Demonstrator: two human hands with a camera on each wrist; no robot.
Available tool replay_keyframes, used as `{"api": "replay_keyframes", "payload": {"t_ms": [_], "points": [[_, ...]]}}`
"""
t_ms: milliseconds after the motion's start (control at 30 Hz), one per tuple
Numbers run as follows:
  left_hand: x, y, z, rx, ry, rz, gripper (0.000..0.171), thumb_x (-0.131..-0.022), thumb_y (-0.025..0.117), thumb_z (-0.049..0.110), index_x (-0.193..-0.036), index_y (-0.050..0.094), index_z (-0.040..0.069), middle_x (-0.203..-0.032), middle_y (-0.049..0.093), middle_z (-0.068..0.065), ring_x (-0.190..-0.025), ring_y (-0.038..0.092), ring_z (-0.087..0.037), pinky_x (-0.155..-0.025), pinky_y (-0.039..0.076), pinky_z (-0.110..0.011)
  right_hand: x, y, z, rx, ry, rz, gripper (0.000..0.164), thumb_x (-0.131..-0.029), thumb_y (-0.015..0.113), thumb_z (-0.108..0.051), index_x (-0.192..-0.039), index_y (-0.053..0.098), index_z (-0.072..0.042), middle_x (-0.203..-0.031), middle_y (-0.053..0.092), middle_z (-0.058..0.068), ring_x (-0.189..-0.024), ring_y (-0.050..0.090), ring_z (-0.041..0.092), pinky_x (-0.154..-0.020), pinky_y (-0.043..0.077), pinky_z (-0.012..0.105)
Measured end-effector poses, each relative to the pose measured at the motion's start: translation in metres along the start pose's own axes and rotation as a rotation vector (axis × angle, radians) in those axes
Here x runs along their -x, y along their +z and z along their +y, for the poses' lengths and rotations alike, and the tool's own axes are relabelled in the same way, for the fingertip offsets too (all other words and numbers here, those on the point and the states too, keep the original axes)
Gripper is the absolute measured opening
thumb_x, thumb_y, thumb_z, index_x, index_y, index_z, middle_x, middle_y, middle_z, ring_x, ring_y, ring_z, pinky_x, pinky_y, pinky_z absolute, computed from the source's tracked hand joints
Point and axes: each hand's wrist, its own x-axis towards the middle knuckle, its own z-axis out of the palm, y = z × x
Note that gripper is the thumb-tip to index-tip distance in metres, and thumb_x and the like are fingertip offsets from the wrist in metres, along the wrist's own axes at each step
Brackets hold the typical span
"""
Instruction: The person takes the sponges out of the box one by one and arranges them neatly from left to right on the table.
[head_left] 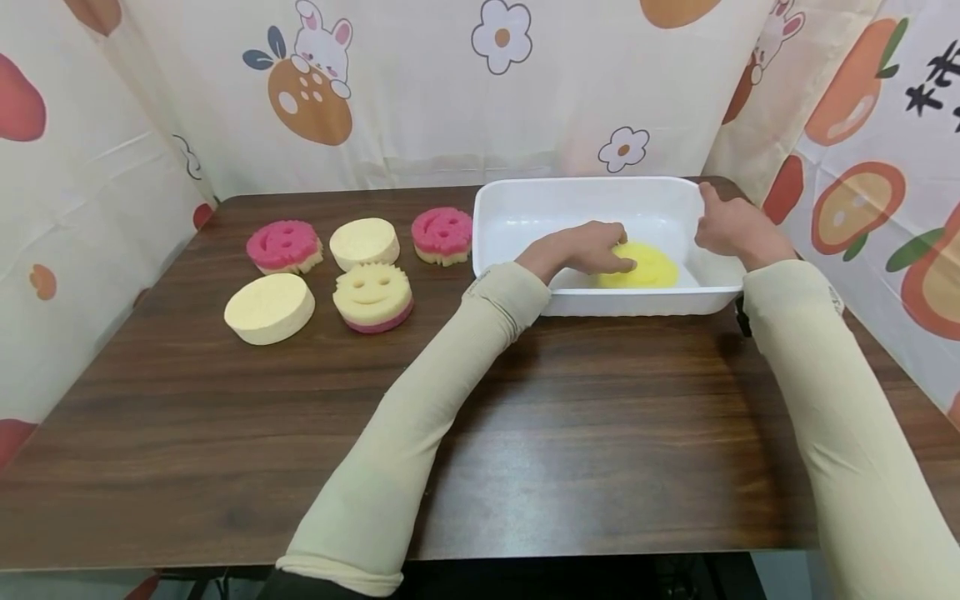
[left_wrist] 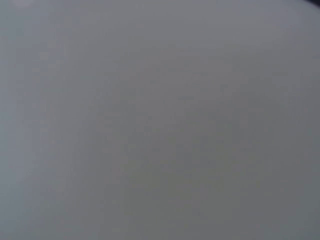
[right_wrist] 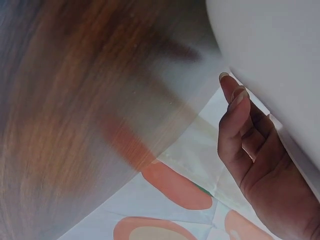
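A white rectangular tray [head_left: 637,303] stands at the back right of the table. Inside it lies a round yellow sponge [head_left: 651,268], its left part covered by my left hand [head_left: 581,248], which reaches over the near rim and grips it between thumb and fingers. At the tray's right end, my right hand [head_left: 738,229] holds the rim. In the right wrist view the curled fingers [right_wrist: 235,120] of that hand show along the outside of the white wall. The left wrist view is only a grey blur.
Left of the tray sit two pink smiley sponges [head_left: 283,244], two plain cream round sponges [head_left: 270,308] and a cream smiley sponge [head_left: 372,293] with a pink base. Printed curtains [head_left: 420,92] enclose the dark wooden table [head_left: 225,433] at the back and sides.
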Motion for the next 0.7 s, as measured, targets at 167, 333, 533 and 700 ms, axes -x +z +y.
{"api": "replay_keyframes", "payload": {"t_ms": [167,333,533,700], "points": [[-0.0010,-0.0009,0.0018,-0.019,-0.017,-0.009,0.064,-0.101,0.045,0.045,-0.155,0.029,0.012,-0.158,0.038,-0.001,-0.126,0.043,-0.008,-0.114,0.034,-0.022,-0.0004,-0.0003,-0.0003,0.003,-0.002,0.003,0.085,-0.100,0.044,-0.023,-0.156,-0.019,-0.010,-0.147,0.026,0.041,-0.116,0.042,0.051,-0.103,0.037,0.071],[-0.0017,-0.0013,0.0027,-0.063,-0.014,0.002,0.067,-0.100,0.045,0.045,-0.157,0.027,0.013,-0.162,0.033,0.002,-0.142,0.037,-0.008,-0.121,0.027,-0.022,-0.0004,-0.0003,-0.0012,0.010,0.000,0.007,0.083,-0.100,0.041,-0.023,-0.156,-0.019,-0.011,-0.147,0.027,0.041,-0.116,0.042,0.051,-0.103,0.037,0.071],[-0.0019,-0.0004,0.0045,-0.114,0.018,0.031,0.065,-0.100,0.047,0.045,-0.155,0.033,0.013,-0.158,0.039,0.001,-0.139,0.040,-0.011,-0.120,0.028,-0.023,-0.0003,-0.0003,-0.0010,0.009,0.007,0.005,0.083,-0.100,0.042,-0.023,-0.156,-0.020,-0.011,-0.145,0.028,0.041,-0.115,0.042,0.051,-0.103,0.037,0.071],[-0.0025,-0.0002,0.0043,-0.129,0.031,0.045,0.064,-0.101,0.047,0.044,-0.154,0.034,0.012,-0.157,0.041,0.000,-0.137,0.042,-0.011,-0.119,0.030,-0.022,-0.0009,0.0003,-0.0007,0.007,0.010,0.000,0.084,-0.100,0.042,-0.023,-0.155,-0.021,-0.011,-0.146,0.027,0.041,-0.115,0.042,0.051,-0.103,0.037,0.071]]}}
